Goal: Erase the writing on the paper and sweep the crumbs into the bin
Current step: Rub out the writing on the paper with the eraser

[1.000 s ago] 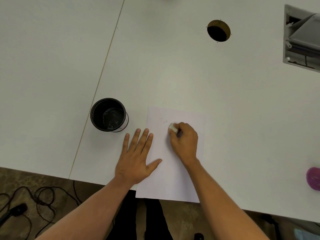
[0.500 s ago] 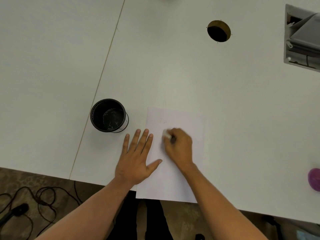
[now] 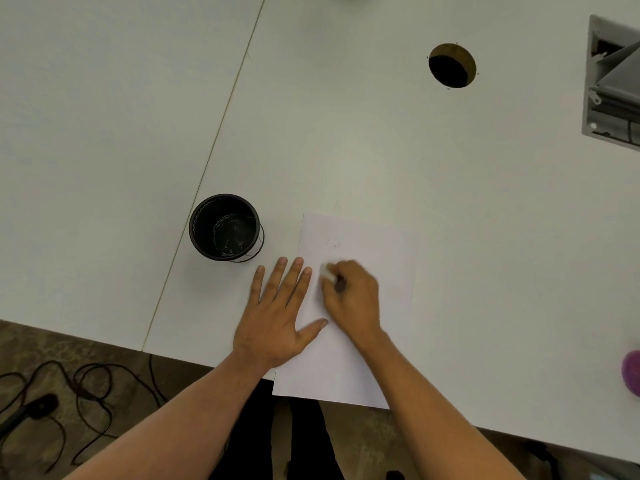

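A white sheet of paper (image 3: 374, 237) lies on the white table, its near end hanging over the table's front edge. Faint pencil writing (image 3: 333, 242) remains near the sheet's top left. My right hand (image 3: 353, 296) is shut on a small white eraser (image 3: 327, 273), which is pressed on the paper below the writing and is blurred. My left hand (image 3: 277, 317) lies flat with fingers spread, across the paper's left edge. A black mesh bin (image 3: 224, 226) stands on the table to the left of the paper.
A round cable hole (image 3: 452, 65) is in the table at the back right. A grey cable box (image 3: 613, 81) sits at the right edge. A purple object (image 3: 632, 372) is at the far right. Black cables (image 3: 69, 386) lie on the floor at lower left.
My right hand has slid the eraser down and to the left across the paper, from beside the writing to a spot below it. My left hand has stayed in place.
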`<state>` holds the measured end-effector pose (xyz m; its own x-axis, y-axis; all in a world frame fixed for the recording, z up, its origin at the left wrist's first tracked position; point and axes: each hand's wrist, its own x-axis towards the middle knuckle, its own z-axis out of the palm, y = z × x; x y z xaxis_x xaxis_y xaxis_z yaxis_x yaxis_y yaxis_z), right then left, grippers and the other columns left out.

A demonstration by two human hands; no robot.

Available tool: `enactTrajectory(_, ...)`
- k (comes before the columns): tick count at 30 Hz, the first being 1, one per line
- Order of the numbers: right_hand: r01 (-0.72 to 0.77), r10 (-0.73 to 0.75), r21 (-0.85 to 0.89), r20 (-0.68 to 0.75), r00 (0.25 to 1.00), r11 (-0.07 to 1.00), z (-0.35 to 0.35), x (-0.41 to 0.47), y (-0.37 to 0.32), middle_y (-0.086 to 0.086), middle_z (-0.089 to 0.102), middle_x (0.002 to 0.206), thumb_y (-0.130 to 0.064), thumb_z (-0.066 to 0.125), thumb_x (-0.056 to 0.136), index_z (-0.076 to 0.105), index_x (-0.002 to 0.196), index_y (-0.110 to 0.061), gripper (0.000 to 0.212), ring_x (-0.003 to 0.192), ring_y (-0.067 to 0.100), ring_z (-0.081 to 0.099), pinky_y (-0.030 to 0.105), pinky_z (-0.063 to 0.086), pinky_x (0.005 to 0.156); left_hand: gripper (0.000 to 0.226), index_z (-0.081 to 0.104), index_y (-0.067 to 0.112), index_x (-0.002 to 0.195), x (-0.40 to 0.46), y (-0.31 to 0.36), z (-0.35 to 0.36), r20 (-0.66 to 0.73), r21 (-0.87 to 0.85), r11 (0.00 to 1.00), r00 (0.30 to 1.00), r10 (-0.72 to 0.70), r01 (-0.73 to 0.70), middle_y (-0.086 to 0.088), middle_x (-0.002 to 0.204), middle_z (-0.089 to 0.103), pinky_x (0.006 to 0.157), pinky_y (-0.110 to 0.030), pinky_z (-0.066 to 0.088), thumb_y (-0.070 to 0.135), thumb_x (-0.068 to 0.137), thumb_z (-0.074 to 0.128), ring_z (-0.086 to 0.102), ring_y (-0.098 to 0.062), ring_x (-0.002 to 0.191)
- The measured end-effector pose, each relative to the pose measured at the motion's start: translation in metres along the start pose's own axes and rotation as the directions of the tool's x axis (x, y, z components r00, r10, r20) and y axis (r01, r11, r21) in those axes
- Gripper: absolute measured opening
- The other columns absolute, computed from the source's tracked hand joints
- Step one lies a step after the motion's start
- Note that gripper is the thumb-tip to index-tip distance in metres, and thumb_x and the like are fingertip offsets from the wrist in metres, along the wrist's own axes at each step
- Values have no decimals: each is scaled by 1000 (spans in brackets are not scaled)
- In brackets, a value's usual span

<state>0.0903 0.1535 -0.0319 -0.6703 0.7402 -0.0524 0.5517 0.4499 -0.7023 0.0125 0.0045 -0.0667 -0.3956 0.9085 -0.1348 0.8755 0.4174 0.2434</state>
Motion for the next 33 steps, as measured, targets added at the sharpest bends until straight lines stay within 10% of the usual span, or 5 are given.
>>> enactTrajectory(12, -95, 97, 19, -140, 985, 995, -6, 21, 8, 1, 65, 73, -13, 68, 82, 67, 83, -9, 4, 62, 11, 55, 25, 45, 58, 86, 21, 11, 157, 0, 1, 0, 7, -4, 1000, 1000, 0, 0, -9, 167, 16, 121, -61, 16, 70, 95, 33, 11, -30, 154)
enactTrajectory(19, 30, -25, -45, 92, 995, 999, -4, -50, 4, 3, 69, 80, -14, 72, 80, 70, 95, -9, 16, 71, 13, 60, 21, 47, 67, 83, 19, 11, 158, 0, -1, -2, 55, -9, 1000, 998, 11, -11, -10, 167, 13, 121, -61, 14, 67, 97, 22, 8, -31, 155)
enactTrajectory(26, -179, 176, 0, -173, 969, 984, -12, -5, 10, 0, 64, 70, -13, 69, 82, 65, 79, -10, 6, 59, 10, 52, 21, 41, 56, 88, 17, 11, 158, 1, 0, -2, 57, 11, 1000, 998, 1, -2, -9, 168, 11, 122, -60, 13, 72, 95, 26, 7, -30, 155)
enactTrajectory(33, -68, 70, -66, 18, 997, 995, -13, -54, 9, 3, 69, 82, -15, 73, 80, 70, 92, -9, 14, 73, 14, 59, 21, 41, 66, 89, 16, 11, 158, 0, 0, -2, 75, 8, 1000, 997, 11, -12, -10, 168, 11, 122, -61, 12, 73, 95, 24, 6, -31, 155)
